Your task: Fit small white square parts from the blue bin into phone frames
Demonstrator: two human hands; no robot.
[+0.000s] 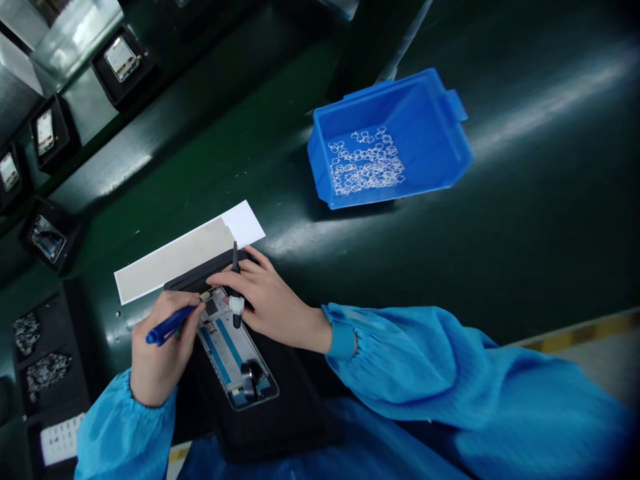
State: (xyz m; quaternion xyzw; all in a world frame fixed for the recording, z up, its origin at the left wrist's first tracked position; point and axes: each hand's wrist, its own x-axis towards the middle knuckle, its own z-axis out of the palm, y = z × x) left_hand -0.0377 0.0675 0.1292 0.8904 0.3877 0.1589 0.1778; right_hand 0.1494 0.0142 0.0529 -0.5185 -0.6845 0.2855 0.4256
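A phone frame (227,353) with blue strips inside lies in a black foam tray (295,400) in front of me. My left hand (160,340) pinches a blue pen-shaped tool (173,325), its pale tip over the frame's upper left corner. My right hand (275,303) reaches across the frame's top end. Between its fingers are black tweezers (236,267), with a white wrap partway along them. Whether the tweezers' points grip anything is too small to tell. Just beyond the tray rests a white sheet with a beige strip (175,260).
A blue bin (425,147) with many small white frame-shaped pieces stands on the green table (525,220). At the left lies a black tray (50,340) of small dark parts. More phone frames in black holders (117,87) line the upper left.
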